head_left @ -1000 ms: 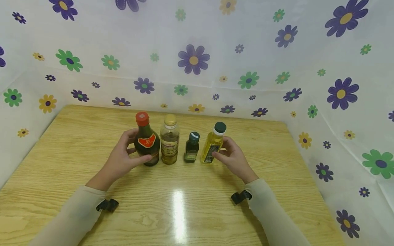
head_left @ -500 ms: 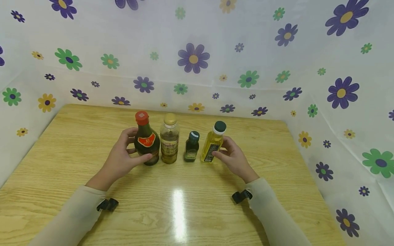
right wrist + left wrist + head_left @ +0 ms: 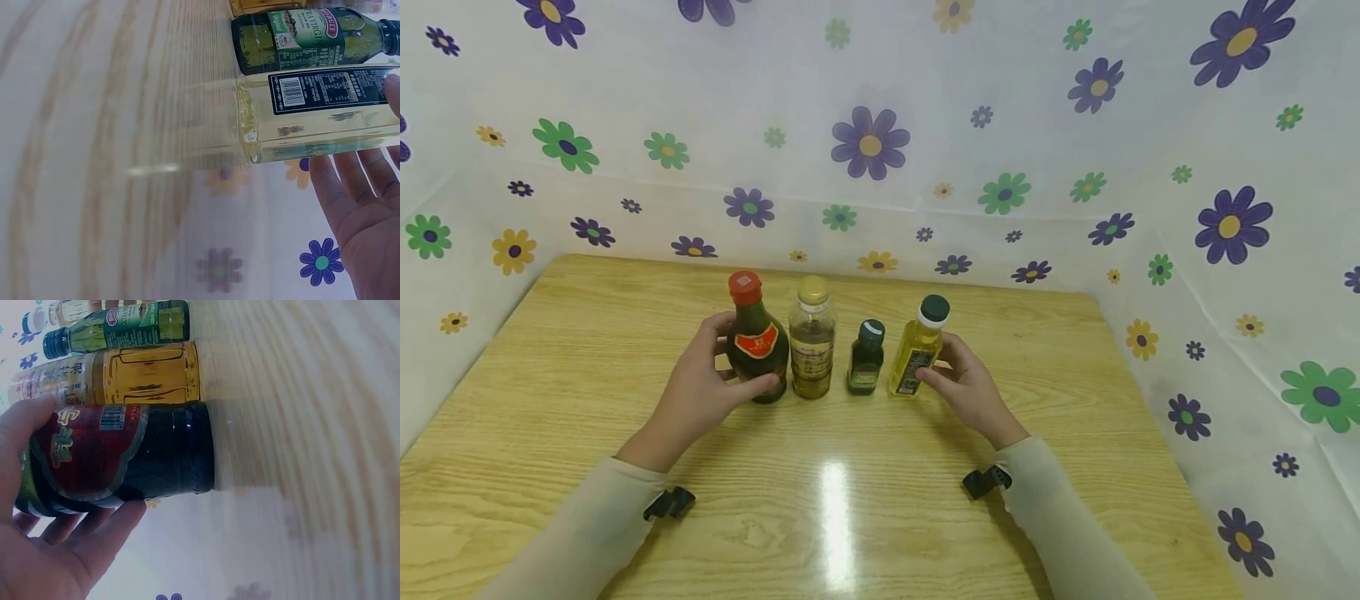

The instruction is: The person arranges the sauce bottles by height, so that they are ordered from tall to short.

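My left hand (image 3: 700, 387) grips a dark bottle (image 3: 760, 342) with a red cap, its thumb across the front and fingers behind; the left wrist view shows the bottle's dark red label (image 3: 90, 450). At the other end of the row, my right hand (image 3: 966, 387) holds a clear bottle of yellow oil (image 3: 917, 354) with a dark green cap, thumb over the label (image 3: 331, 87). Between them stand a yellow-capped bottle of amber liquid (image 3: 812, 346) and a small green olive oil bottle (image 3: 866, 358). All these bottles stand upright on the table.
The wooden table (image 3: 775, 517) reflects a bright strip of light near the front. A white flower-patterned sheet (image 3: 880, 200) rises behind the table and along both sides. A small black device (image 3: 670, 502) sits at the left wrist, another black device (image 3: 987, 482) at the right.
My left hand has shifted slightly right, and its thumb reaches a little farther across the dark bottle. The right hand and the bottles stay in place.
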Tool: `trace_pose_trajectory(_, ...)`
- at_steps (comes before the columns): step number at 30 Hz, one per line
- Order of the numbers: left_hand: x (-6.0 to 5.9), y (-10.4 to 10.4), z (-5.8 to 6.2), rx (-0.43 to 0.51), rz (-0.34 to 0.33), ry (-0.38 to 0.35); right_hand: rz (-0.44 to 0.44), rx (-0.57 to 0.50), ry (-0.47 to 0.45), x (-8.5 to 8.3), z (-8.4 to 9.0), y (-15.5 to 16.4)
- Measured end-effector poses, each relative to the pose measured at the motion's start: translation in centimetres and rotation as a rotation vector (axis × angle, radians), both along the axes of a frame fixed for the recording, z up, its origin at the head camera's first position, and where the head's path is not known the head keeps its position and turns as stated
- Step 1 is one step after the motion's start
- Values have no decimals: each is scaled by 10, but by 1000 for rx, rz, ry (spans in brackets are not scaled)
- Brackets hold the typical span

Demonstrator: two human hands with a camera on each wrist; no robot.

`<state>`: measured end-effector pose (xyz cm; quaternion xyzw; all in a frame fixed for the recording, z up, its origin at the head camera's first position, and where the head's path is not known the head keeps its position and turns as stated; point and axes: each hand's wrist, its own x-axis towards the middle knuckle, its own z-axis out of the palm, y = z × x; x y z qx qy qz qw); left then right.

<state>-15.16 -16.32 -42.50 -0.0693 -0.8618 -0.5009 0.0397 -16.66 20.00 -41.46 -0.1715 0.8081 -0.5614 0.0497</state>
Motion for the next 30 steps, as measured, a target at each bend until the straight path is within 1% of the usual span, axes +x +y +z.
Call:
trace_pose_trajectory(8, 0, -2, -3, -5, -6, 72, -6, 1, 10, 1, -1, -1)
trace_pose_trajectory(16, 0, -5, -5, -58, -7, 118, -21, 24, -3, 1, -2, -1)
trace_pose_trajectory(21, -2, -8, -4, -51, -24, 146, -13, 12, 9, 1, -1, 0)
trace_pose_trajectory(25, -5, -11, -3, -58, -36, 155, -12, 7, 12, 1, -2, 0)
trace_pose_trajectory(30, -7, -17, -2, -74, -33, 144, -9, 8, 15, 1, -3, 0)
